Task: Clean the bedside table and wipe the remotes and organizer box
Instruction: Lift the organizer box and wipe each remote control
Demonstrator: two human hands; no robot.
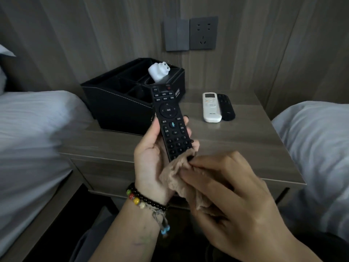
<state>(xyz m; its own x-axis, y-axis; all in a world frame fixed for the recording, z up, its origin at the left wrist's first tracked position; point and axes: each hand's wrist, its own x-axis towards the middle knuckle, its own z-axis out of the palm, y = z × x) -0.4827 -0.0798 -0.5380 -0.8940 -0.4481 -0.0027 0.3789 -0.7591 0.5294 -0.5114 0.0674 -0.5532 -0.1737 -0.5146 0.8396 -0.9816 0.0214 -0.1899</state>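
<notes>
The bedside table (236, 146) at mid frame looks like smooth matt wood. The organizer box (117, 103) looks like black leather with stitches. The tan cloth (181, 178) looks soft and wrinkly.

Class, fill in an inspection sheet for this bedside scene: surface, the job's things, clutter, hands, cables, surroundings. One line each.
Surface: wood-grain bedside table, two remotes and a box resting on it.
Job's things: long black remote held upright; tan cloth at its lower end; white remote and small black remote lying side by side; black organizer box at the back left.
Clutter: white plug adapter sticking out of the box.
Hands: left hand grips the long remote; right hand pinches the cloth.
Cables: nothing seen.
Surroundings: beds with white bedding either side; wall socket above.
</notes>
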